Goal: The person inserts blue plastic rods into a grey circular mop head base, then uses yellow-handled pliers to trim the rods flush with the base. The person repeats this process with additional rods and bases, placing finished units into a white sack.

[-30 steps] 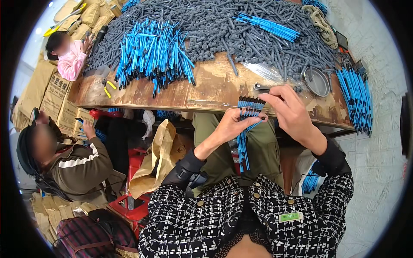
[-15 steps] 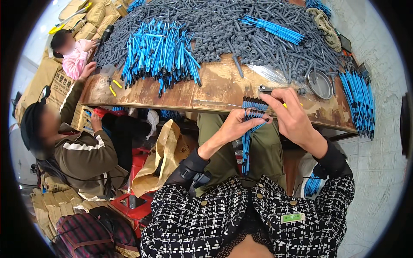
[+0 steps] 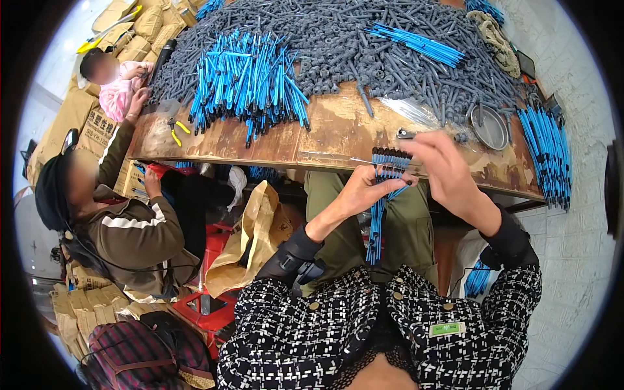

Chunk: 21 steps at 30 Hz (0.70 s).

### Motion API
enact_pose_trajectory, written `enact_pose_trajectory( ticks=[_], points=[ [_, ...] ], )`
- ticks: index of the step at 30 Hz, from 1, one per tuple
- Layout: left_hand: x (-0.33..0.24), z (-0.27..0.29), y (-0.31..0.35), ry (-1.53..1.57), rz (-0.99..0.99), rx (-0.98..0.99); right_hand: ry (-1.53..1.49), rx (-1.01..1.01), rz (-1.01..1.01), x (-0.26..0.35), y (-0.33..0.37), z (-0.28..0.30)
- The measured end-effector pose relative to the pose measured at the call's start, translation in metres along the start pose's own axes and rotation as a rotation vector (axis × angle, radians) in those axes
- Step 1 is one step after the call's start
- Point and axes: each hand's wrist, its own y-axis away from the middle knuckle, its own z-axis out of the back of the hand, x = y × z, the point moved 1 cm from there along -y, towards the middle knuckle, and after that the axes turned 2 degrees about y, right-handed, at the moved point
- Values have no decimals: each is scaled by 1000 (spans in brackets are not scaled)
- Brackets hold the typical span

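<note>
My left hand [image 3: 364, 190] is closed round a bunch of thin blue sticks with black ends [image 3: 376, 224]. Their black tips stand in a row above my fingers, and the stems hang down over my lap. A thin metal rod [image 3: 359, 160] juts leftward from beside the tips. Just right of the bunch hovers my right hand [image 3: 445, 172], its fingers smeared by motion, so whether they hold anything is unclear. Behind it a black-handled tool [image 3: 405, 134] lies on the wooden table [image 3: 325, 140], partly covered by the hand.
Grey plastic fittings [image 3: 338, 45] heap across the table, with a pile of blue sticks [image 3: 247, 84] at their front. A round metal dish [image 3: 489, 128] sits at right, near clear plastic strips [image 3: 409, 112]. Yellow-handled pliers [image 3: 177, 132] lie at left. A co-worker [image 3: 123, 227] and a child [image 3: 117, 84] are leftward.
My right hand has shifted slightly away from the black tips, its fingers now blurred. My left hand keeps its hold on the blue sticks. The whole view has moved a little.
</note>
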Motion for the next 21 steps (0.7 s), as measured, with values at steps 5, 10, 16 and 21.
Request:
enact_pose_trajectory(
  ticks=[5,10,16,21],
  points=[
    [1,3,0,47,1,-25,-60,-113,-177,-4,11,-1],
    [1,3,-2,-33,-6,8,136,-96,-69,-16,25,18],
    [7,2,-3,97,-5,19,159,-95,65,-17,14,20],
    [2,4,-1,36,-1,23,402,-2,235,-17,9,27]
  ],
)
